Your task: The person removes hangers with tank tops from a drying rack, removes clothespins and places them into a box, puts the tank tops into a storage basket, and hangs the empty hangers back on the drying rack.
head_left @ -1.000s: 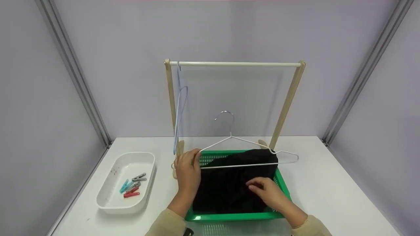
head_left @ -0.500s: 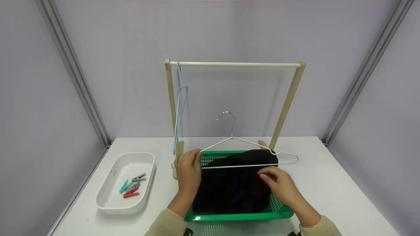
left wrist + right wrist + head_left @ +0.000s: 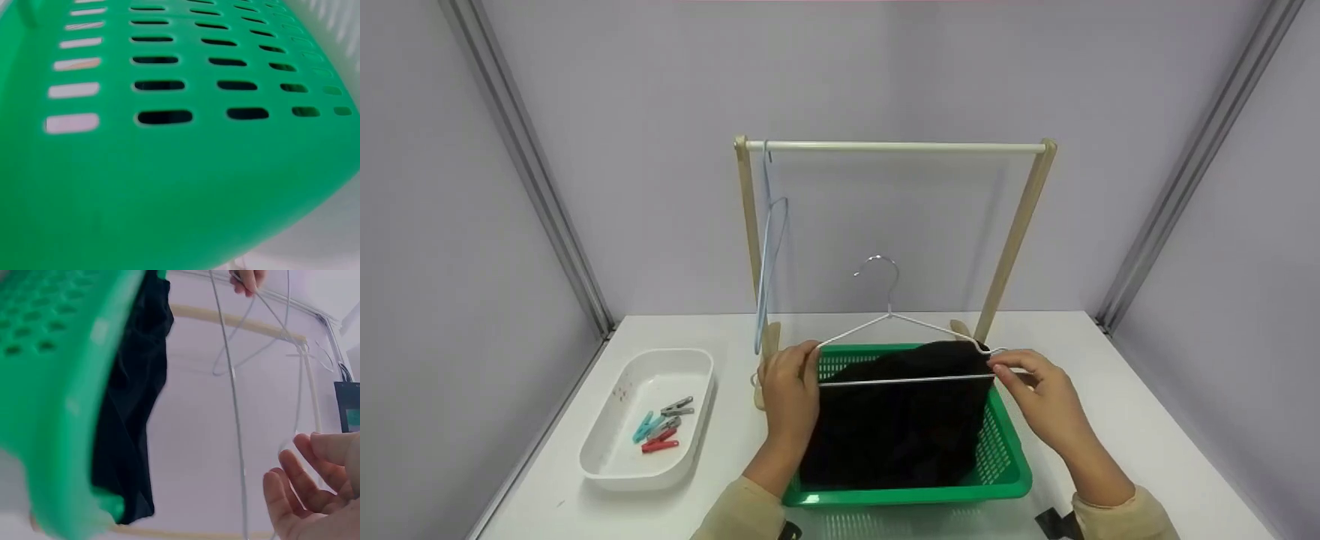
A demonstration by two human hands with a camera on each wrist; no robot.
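Note:
My left hand point(image 3: 791, 394) grips the left end of a white wire hanger point(image 3: 907, 380) with a metal hook, held upright over a green basket point(image 3: 915, 496). The left fingertips point(image 3: 247, 282) also show on the hanger in the right wrist view. My right hand point(image 3: 1046, 401) is at the hanger's right end, thumb and forefinger close by the wire; in the right wrist view its fingers point(image 3: 301, 481) are loosely bent and spread beside it. Black cloth point(image 3: 896, 442) fills much of the basket behind and below the hanger. Only basket wall point(image 3: 169, 185) shows in the left wrist view.
A wooden rack with a white rail point(image 3: 900, 147) stands behind the basket. From the rail's left end hangs a pale blue hanger point(image 3: 769, 262). To the left, a white tray point(image 3: 604, 457) holds several grey, blue and red clothes pegs point(image 3: 660, 445). Grey walls enclose the table.
My right hand has moved right and up, from over the black cloth to the hanger's right end. The left hand and the hanger have stayed nearly still.

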